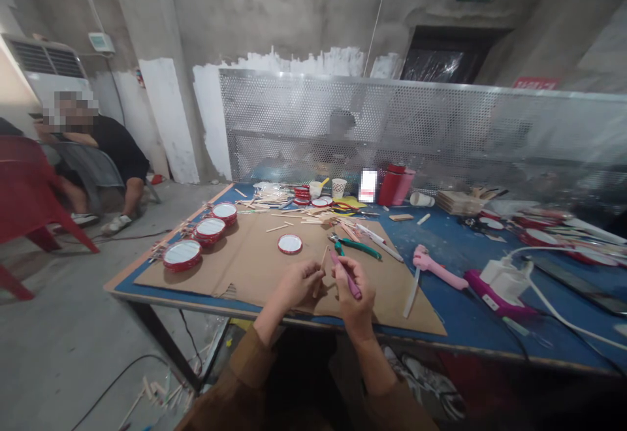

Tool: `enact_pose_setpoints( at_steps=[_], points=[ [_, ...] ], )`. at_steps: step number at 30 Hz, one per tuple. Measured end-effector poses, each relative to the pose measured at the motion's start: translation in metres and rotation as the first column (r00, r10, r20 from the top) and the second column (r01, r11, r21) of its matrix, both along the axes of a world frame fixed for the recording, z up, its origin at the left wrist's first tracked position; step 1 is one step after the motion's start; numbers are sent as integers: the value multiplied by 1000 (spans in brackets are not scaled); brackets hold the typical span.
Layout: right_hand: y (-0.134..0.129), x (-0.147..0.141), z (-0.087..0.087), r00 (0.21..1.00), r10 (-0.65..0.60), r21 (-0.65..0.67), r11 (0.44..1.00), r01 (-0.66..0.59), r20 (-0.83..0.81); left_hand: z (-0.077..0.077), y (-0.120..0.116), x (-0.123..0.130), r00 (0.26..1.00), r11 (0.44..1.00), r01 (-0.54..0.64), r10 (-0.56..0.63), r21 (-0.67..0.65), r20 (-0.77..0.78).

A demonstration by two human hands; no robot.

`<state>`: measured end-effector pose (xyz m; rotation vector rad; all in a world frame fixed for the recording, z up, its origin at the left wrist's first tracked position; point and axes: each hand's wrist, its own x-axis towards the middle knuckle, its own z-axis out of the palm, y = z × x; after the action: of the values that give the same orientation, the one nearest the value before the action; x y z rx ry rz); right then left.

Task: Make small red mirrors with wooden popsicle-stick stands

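My left hand (294, 285) pinches a thin wooden craft stick (321, 274) upright at its fingertips. My right hand (350, 294) grips a magenta rod (347, 274), whose tip points toward that stick, though the two do not clearly touch. Both hands are over a brown cardboard sheet (245, 261). Green-handled pliers (355, 247) lie just beyond them. A red-rimmed round lid with a white centre (290, 243) sits to the left of the pliers, and a stack of similar lids (209, 231) stands further left. A pink hot glue gun (438, 268) lies to the right.
The blue table (490, 346) holds piles of wooden sticks, cups, a red flask (389, 186) and a white power adapter (504, 281). A perforated metal screen (343, 124) rises behind it. A seated person (112, 157) and a red plastic chair (29, 189) are at the left.
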<state>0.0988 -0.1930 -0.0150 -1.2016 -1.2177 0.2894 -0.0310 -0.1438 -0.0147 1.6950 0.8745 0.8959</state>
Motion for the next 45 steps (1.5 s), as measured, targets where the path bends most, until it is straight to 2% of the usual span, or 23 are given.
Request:
enact_pose_setpoints(
  at_steps=[11, 16, 25, 32, 38, 45],
  points=[
    [0, 0, 1, 1000, 8, -10, 1000, -8, -1, 1, 1, -1, 999, 999, 29, -29, 28, -18],
    [0, -1, 2, 1000, -4, -24, 1000, 3, -30, 5, 0, -3, 995, 995, -12, 22, 101, -98],
    [-1, 0, -1, 999, -13, -6, 1000, 13, -38, 4, 0, -2, 997, 998, 2, 3, 67, -77],
    [1, 0, -3, 999, 33, -18, 999, -32, 42, 0, 3, -2, 995, 996, -5, 13, 89, -95],
    [1, 0, -2, 1000, -17, 15, 1000, 17, 2, 0, 3, -2, 995, 992, -22, 34, 124, -96],
    [2, -1, -1, 998, 24, 9, 1000, -25, 60, 1, 2, -3, 996, 994, -10, 19, 107, -82]
  ],
)
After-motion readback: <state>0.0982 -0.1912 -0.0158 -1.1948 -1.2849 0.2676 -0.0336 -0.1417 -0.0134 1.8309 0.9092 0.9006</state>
